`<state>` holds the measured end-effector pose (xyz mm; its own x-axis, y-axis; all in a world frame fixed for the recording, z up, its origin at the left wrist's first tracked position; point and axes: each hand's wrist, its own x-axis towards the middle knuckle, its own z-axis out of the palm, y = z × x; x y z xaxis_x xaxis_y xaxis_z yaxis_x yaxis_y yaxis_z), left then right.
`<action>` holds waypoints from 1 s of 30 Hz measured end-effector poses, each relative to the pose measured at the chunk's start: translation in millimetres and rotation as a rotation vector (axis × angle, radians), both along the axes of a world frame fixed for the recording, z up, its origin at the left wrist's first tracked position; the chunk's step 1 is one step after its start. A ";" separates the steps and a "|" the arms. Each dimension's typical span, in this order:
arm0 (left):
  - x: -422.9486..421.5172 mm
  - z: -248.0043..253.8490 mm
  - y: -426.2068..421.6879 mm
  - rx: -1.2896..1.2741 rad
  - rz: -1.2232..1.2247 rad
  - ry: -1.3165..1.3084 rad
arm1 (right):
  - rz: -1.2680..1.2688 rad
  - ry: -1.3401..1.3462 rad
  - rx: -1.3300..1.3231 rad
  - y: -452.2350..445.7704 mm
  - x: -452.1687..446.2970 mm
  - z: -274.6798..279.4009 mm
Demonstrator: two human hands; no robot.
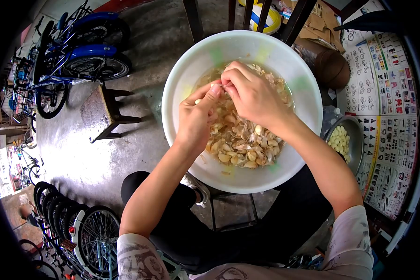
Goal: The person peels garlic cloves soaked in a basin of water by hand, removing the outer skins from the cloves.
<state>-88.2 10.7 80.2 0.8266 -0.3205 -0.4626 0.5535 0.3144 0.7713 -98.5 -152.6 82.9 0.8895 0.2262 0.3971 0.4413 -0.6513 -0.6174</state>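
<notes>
A large white basin (pixel 175 77) holds water with many garlic cloves and loose skins (pixel 245 144). Over its upper middle, my left hand (pixel 197 112) and my right hand (pixel 247 93) meet at the fingertips. Thumb and forefinger of the left hand pinch a small pale clove, with another pale clove against its fingers. The right hand's fingers are pressed together at the same spot, pinching at the clove; its far side is hidden by the fingers. Right of the basin, a metal bowl (pixel 356 148) holds peeled white cloves (pixel 340 141).
A small wooden stool (pixel 100 112) stands left of the basin. Bicycles (pixel 95 60) line the left side, with tyres (pixel 56 205) at the lower left. Dark chair bars (pixel 193 21), a ball (pixel 268 21), a brown basketball (pixel 332 69) and a printed sheet (pixel 380 112) lie beyond and right.
</notes>
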 end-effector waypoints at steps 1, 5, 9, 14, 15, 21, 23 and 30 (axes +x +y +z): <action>-0.4 -0.1 -0.1 0.001 -0.001 0.001 | -0.001 0.001 0.001 1.2 0.4 -0.1; -1.8 -3.2 0.2 -0.064 0.037 0.022 | 0.038 0.006 0.039 2.8 1.2 0.7; -3.7 -1.9 -0.7 -0.109 0.068 0.075 | 0.059 0.004 0.005 3.2 1.5 1.9; -5.2 -0.3 0.8 -0.170 0.093 0.125 | 0.073 -0.039 -0.014 3.8 1.7 -0.1; -5.4 -0.5 0.8 -0.184 0.107 0.131 | 0.073 -0.079 -0.013 3.8 2.3 -1.1; 0.3 -0.2 5.8 -0.152 0.242 0.161 | 0.167 0.016 -0.069 0.9 1.8 5.5; 18.8 -4.7 25.9 -0.179 0.305 0.085 | 0.215 0.063 -0.092 -2.7 -2.5 6.1; 21.0 0.0 21.3 0.092 0.015 -0.093 | 0.069 0.037 0.072 -11.0 7.0 7.8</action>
<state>-67.3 32.0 80.1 0.8717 -0.2674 -0.4107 0.4740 0.2472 0.8451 -91.4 -163.5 90.8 0.8871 0.2595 0.3817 0.4596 -0.5736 -0.6781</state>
